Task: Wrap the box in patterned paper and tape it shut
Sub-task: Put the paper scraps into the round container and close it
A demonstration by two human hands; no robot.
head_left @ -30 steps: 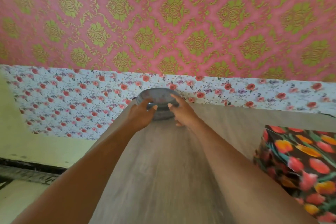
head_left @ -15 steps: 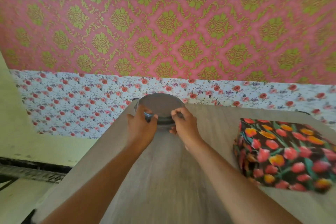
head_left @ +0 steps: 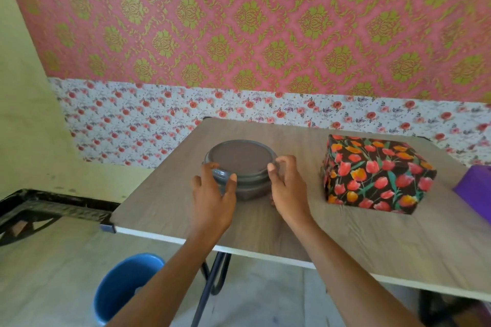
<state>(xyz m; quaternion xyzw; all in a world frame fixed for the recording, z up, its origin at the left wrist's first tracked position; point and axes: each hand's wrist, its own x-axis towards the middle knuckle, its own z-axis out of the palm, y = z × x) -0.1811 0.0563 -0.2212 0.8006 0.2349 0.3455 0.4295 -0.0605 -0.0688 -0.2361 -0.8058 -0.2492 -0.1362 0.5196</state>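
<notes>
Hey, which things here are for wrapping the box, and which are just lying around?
For the job: tulip-paper wrapped box; table.
Lying about: blue bucket; purple object; grey lidded round container, though left hand and right hand grip it.

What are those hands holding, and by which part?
A round grey container, by its lid rim: the left hand curls round the left side; the right hand touches the right side with its thumb, grip unclear.

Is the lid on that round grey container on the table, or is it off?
On. A flat lid covers the round container across its whole top, sitting level on the rim; the contents are hidden.
</notes>
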